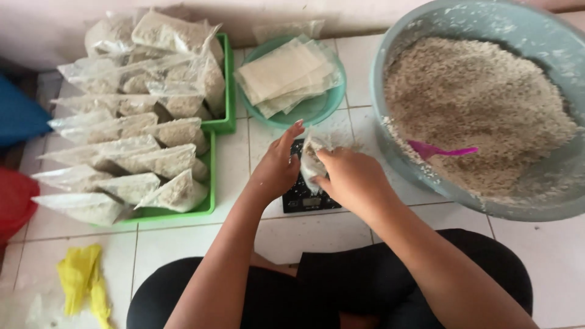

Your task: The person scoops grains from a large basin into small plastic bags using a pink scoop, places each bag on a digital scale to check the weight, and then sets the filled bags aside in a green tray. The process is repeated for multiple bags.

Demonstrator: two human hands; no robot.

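From the head camera: your left hand (275, 172) and right hand (348, 178) both close their fingers on a small bag (312, 159) over the black scale (303, 194). Loosen either grip and grain could spill onto the tiles, beside the basin (390, 79).

2 green trays (226, 125), 2 basins (390, 67), 1 pink scoop (440, 150), 1 black scale (303, 196).

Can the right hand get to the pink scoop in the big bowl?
Probably yes. The pink scoop lies on top of the grain, near the bowl's close edge, with nothing between. But the right hand is busy holding a small bag.
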